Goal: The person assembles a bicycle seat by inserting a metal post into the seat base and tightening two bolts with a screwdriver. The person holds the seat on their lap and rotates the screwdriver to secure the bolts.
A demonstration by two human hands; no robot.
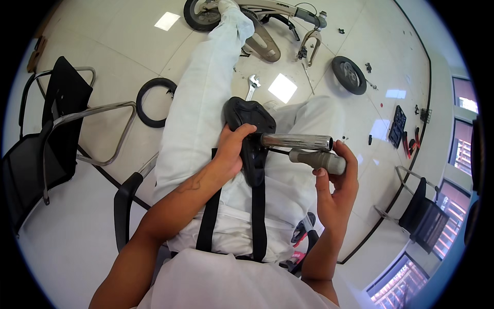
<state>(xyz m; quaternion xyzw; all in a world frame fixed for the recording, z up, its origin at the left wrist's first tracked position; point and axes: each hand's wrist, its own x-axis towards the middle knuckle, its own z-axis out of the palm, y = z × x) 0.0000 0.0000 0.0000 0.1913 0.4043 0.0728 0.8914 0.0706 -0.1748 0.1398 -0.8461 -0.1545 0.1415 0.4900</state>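
A black bicycle saddle [252,114] lies across my lap, underside toward me, with a chrome seatpost [298,141] sticking out to the right. My left hand [230,149] is closed round the saddle's middle, thumb on top near the post clamp. In my right hand [337,193] is a screwdriver [319,160] with a grey handle, gripped between fingers and thumb at its butt end. Its thin dark shaft runs left toward the clamp under the post; whether the tip is seated there cannot be made out.
On the tiled floor ahead lie an adjustable wrench [252,86], a tyre [156,103], a small wheel [349,75] and a partly dismantled bicycle [267,44]. A black tool case [397,126] and red-handled pliers [410,144] lie to the right. Black chairs [59,98] stand at left and right [424,213].
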